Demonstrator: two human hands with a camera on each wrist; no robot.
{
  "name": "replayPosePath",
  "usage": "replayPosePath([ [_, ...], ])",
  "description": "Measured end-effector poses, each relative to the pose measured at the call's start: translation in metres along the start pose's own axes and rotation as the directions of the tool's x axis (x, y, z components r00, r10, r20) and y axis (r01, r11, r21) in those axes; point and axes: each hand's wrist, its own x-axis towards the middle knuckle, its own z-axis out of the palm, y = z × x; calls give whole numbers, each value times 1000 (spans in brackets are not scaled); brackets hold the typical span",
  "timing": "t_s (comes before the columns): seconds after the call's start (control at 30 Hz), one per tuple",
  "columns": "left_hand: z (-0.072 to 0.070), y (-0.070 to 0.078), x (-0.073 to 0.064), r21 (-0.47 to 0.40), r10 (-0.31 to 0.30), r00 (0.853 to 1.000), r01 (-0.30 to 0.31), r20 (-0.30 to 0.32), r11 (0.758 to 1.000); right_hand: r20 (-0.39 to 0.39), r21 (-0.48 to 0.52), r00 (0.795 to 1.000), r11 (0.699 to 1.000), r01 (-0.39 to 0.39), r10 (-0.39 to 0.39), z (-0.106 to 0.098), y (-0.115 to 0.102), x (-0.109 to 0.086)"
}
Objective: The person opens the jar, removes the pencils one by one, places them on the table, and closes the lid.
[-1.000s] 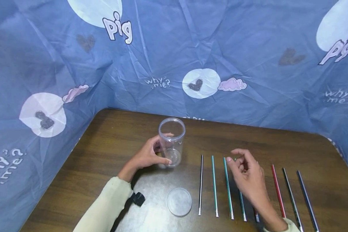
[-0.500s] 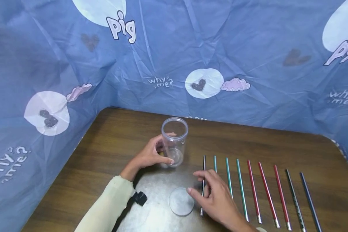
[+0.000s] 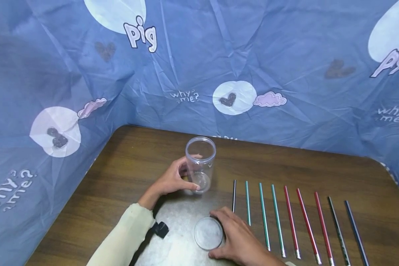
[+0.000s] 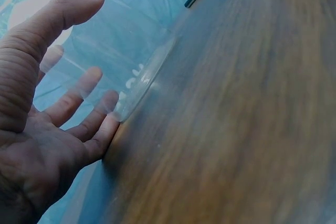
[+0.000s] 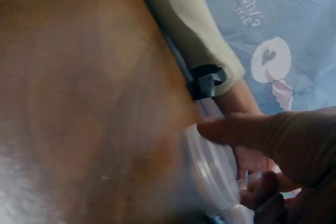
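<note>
An uncapped clear plastic jar [image 3: 203,166] stands upright on the table, and my left hand [image 3: 173,178] grips its left side. In the left wrist view the fingers show through the jar's transparent wall [image 4: 113,51], thumb on the near side. Just in front of the jar, a round translucent lid [image 3: 207,233] lies on the table. My right hand [image 3: 237,236] holds the lid's right edge, fingers at its far side and thumb at its near side. The right wrist view shows the thumb tip against the rim of the lid [image 5: 212,169].
Several pencils lie in a spaced row on the right: a black pencil [image 3: 234,195], teal pencils [image 3: 263,216], red pencils [image 3: 307,221] and a dark blue pencil [image 3: 356,231]. A patterned blue cloth [image 3: 186,55] hangs behind the brown table [image 3: 146,147].
My right hand has travelled left from over the pencils, past the black one, down to the lid, and its fingers have come round the edge. The left hand stays on the jar.
</note>
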Motion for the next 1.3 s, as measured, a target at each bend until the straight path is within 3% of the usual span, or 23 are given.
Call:
replayPosePath([
  [0.3,-1,-1,-1,2,1,1000,-1,7,1000,-77,-34,997,999,27,-30,9,3,0],
  [0.53,0,-2,-6,-5,-4,1000,4,12,1000,-73,-4,997,1000,6,-6,13,6,-1],
  [0.83,-1,0,2,17,7,1000,-8,14,1000,-167,58,985,997,53,-43,16,19,6],
  [1.13,0,0,0,-17,19,1000,-19,6,1000,-314,81,937,980,184,-151,18,22,9],
  [1.3,0,-1,2,-20,18,1000,-17,15,1000,-362,115,918,970,215,-160,11,23,9],
])
